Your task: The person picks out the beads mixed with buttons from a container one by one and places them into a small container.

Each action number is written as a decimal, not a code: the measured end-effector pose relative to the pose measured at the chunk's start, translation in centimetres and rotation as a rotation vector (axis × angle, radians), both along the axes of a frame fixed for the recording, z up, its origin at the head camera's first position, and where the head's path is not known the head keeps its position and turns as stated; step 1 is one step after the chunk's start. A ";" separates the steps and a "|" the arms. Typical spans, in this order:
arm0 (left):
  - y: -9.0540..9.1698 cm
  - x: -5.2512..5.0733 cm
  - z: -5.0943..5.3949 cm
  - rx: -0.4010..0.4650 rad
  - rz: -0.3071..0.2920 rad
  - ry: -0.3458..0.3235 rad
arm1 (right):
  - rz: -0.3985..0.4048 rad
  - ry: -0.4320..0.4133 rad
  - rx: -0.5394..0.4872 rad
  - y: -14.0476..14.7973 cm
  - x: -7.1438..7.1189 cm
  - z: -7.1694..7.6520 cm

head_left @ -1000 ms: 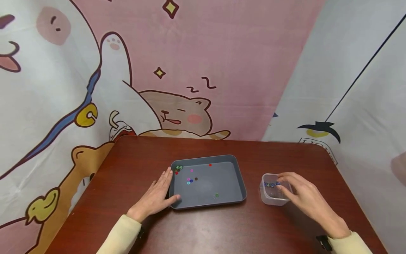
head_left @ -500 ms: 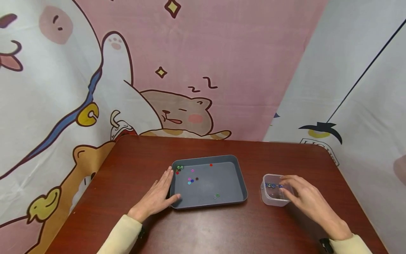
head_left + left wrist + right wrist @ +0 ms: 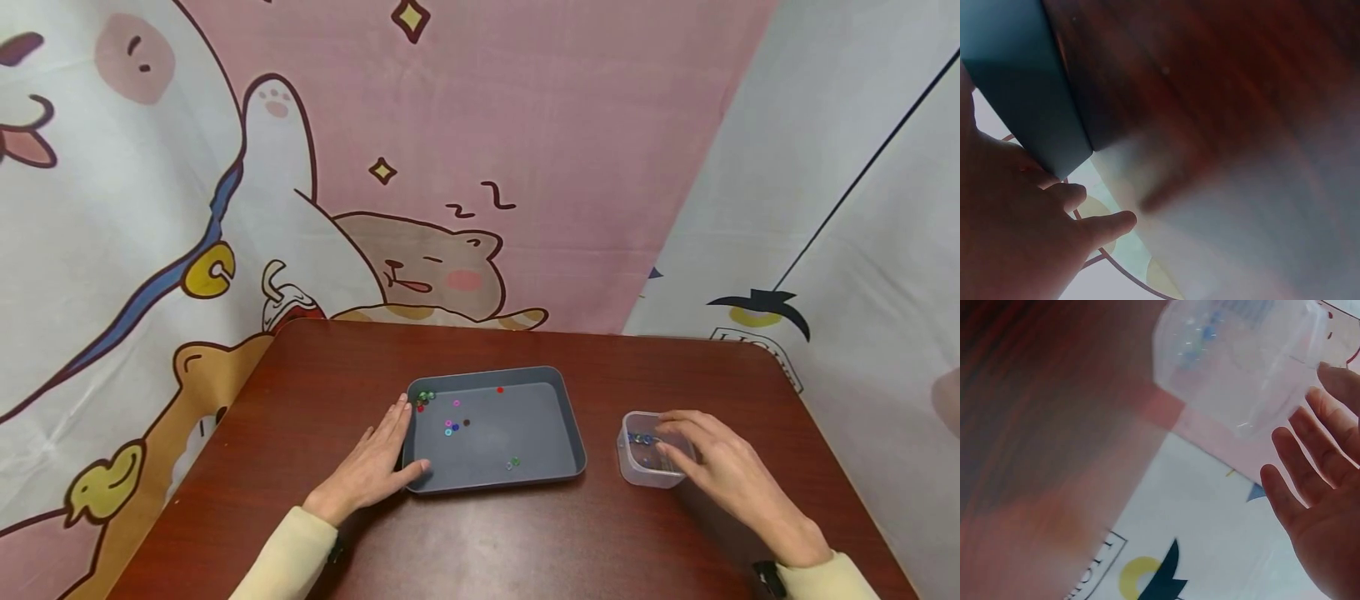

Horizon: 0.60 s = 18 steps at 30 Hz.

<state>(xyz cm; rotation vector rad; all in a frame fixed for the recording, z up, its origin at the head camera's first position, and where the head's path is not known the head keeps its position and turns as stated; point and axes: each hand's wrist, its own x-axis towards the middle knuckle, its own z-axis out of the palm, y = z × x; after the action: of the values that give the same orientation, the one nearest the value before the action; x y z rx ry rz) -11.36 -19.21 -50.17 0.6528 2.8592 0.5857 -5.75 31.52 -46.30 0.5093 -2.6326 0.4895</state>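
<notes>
In the head view, my left hand lies along the left side of a grey tray. Its fingers are straight against the outer rim, and the thumb reaches over the near left corner. Several small coloured beads are scattered in the tray, with green ones in the far left corner. My right hand is at the right side of a clear plastic box, fingers spread and loosely bent, thumb over the opening. Blue and green beads sit inside the box. Nothing shows between thumb and fingers.
The brown wooden table carries both tray and box, which stand apart. A cartoon-printed cloth hangs right behind the table's far edge and at its sides.
The right thumb and fingers have shifted slightly over the box, and beads near them have changed position. The left hand and the tray stay as they were.
</notes>
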 end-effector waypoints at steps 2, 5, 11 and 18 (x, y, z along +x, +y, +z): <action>0.0 0.0 0.0 -0.003 -0.001 0.001 | 0.004 -0.001 0.000 -0.4 0.0 0.5; 0.0 0.0 0.0 -0.008 0.005 -0.006 | 0.021 -0.012 -0.020 -1.7 -0.1 1.7; 0.0 0.0 -0.2 -0.004 0.015 -0.003 | 0.117 0.037 -0.053 -5.1 -0.8 4.0; 0.1 0.0 -0.1 -0.002 0.012 -0.004 | 0.274 0.129 -0.099 -9.1 -2.0 5.7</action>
<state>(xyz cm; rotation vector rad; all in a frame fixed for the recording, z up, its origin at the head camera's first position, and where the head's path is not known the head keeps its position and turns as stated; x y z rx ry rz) -11.33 -19.10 -50.24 0.6338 2.8612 0.5853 -7.74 22.37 -40.59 0.8453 -2.4137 0.6446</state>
